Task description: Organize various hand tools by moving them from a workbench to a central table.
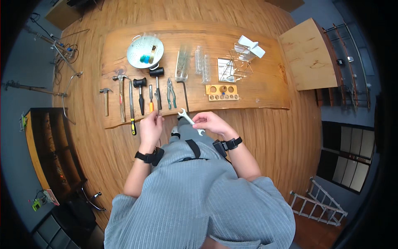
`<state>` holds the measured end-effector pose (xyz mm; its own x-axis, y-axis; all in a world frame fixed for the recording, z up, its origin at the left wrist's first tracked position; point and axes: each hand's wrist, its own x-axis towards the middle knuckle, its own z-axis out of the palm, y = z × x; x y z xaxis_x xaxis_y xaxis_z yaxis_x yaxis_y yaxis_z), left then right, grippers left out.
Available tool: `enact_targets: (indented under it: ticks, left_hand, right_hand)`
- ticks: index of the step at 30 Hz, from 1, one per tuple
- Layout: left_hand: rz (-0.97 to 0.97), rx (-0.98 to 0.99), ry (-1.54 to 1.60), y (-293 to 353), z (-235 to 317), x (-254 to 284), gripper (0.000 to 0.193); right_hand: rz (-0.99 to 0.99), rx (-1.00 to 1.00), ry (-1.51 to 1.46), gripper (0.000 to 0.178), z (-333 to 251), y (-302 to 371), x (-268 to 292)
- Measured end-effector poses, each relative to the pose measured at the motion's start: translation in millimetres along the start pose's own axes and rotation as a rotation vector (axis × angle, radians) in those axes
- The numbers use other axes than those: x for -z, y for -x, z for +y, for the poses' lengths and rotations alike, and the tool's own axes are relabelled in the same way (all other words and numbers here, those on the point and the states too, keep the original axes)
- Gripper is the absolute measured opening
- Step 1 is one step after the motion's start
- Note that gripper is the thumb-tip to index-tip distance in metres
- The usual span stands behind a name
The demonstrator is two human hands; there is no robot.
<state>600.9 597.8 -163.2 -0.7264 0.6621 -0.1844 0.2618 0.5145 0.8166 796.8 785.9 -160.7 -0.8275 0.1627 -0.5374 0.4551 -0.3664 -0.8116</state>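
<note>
My right hand point(210, 122) grips a double open-ended wrench point(186, 116) by its shank, in the air just off the table's near edge. One jaw points up and left, the other sticks out below the fingers. My left hand point(151, 128) is at the same edge, fingers closed, by the yellow handle of a chisel point(151, 99); what they hold, if anything, is hidden. Beside the chisel lie a black-headed mallet point(156, 74), a second black mallet point(140, 89) and green-handled pliers point(171, 94). A bent hex key point(185, 94) lies closest to the wrench.
Further left are a file point(132, 106), a claw hammer point(121, 95) and a smaller hammer point(105, 101). A white colander point(133, 52), clear plastic boxes point(182, 64), a wooden block with holes point(211, 93) and a wire rack point(244, 68) stand on the wooden table point(265, 91).
</note>
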Motion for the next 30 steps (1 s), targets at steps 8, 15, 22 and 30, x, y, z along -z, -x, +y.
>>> enact_targets:
  ticks: [8, 15, 22, 30]
  left_hand:
    - [-0.087, 0.197, 0.103, 6, -3, 16, 0.011]
    - [-0.079, 0.319, 0.047, 28, 7, 21, 0.010]
    - [0.043, 0.410, -0.006, 42, 7, 24, 0.010]
    - [0.101, 0.491, 0.011, 48, 9, 21, 0.010]
  right_hand:
    - [0.489, -0.117, 0.027, 0.027, 112, -118, 119]
    - [0.699, -0.049, 0.429, 0.030, 134, -183, 142]
    - [0.686, 0.011, 0.513, 0.028, 144, -216, 134]
    - [0.671, -0.078, 1.024, 0.038, 132, -214, 114]
